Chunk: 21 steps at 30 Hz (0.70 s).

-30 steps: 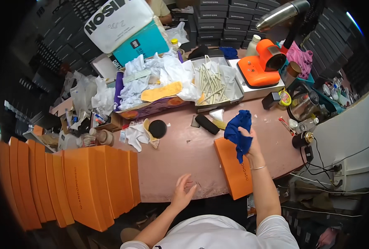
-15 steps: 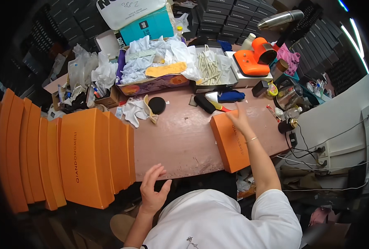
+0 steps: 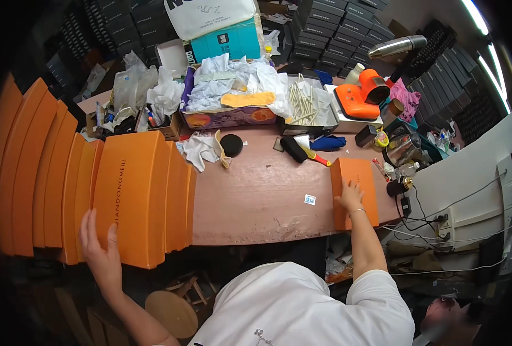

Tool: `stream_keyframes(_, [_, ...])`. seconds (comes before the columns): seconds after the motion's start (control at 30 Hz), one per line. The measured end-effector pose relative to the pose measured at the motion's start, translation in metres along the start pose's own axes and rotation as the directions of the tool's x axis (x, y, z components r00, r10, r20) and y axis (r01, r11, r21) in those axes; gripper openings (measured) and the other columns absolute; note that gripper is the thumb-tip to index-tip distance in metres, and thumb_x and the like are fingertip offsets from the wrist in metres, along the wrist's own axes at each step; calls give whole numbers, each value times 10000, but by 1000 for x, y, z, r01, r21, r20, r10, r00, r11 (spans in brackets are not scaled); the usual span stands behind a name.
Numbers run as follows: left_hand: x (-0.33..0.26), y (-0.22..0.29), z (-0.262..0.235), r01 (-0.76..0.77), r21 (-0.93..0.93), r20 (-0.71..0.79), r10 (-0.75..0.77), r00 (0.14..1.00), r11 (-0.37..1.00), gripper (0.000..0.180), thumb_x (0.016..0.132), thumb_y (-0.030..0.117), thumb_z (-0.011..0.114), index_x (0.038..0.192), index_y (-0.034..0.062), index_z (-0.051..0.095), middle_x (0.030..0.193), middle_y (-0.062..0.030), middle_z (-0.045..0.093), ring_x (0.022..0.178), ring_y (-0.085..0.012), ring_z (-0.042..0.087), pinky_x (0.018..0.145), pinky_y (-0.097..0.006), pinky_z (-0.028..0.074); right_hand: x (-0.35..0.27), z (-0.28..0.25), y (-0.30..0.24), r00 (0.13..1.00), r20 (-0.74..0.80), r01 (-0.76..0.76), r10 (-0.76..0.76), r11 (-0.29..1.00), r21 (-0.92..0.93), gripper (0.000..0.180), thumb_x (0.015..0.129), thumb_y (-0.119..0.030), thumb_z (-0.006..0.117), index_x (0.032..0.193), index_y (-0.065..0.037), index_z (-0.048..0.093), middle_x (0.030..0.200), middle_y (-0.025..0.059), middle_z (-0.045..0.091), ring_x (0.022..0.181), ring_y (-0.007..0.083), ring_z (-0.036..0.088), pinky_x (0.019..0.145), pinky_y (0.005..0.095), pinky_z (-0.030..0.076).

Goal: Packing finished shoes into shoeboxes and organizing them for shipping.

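At the right of the table lies an orange shoe-box-like carton [image 3: 367, 199]. My right hand [image 3: 351, 197] rests on it with fingers apart, the thumb near its left edge. A tall row of similar orange boxes [image 3: 130, 202] stands at the left. My left hand [image 3: 101, 251] is at the lower front of that row, fingers spread and thumb out, against or just in front of a large box face; whether it touches cannot be told. A small white-and-blue printed label [image 3: 309, 199] lies on the pink tabletop [image 3: 256, 196] between the hands.
Toward the back are a carton of crumpled white paper [image 3: 233, 118], a box of pale sticks [image 3: 305, 124] and an orange device [image 3: 354, 101]. A yellow-and-red-handled brush [image 3: 316, 157] and round black pad [image 3: 231, 145] lie nearer. Cables [image 3: 423, 216] hang at the right.
My right hand and the carton have shifted right, with the carton now squarer to the table edge. The label has come into sight. My left hand has moved left to the box row.
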<state>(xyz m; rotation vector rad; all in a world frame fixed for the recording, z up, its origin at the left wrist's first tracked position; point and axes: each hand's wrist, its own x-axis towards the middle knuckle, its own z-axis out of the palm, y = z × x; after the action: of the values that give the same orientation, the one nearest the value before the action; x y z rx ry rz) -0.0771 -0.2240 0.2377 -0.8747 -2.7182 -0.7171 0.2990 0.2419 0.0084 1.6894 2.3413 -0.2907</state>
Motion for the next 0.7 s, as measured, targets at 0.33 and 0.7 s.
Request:
stream_keyframes(0.33, [10,12,49,120,-285,240,-50,970,951,809,796,333,735,1396,-37,335,1188,-260,532,1018,-422,574,865,-437,471,-151,-76,-299,547,-110,95,-830,-69,993,905,855,-242,705,1511,-61,109,1488,194,301,1368,276,324,1092,381,297])
stream_keyframes(0.7, [-121,91,355,861,-467,884,102,456,200,686,858,154,696,1405,-38,329,1022,-105,578,866,-177,604,712,-272,504,-103,66,-81,935,130,-67,-330,193,979,766,808,-114,734,1434,1,308,1275,163,526,1138,215,531,946,309,440])
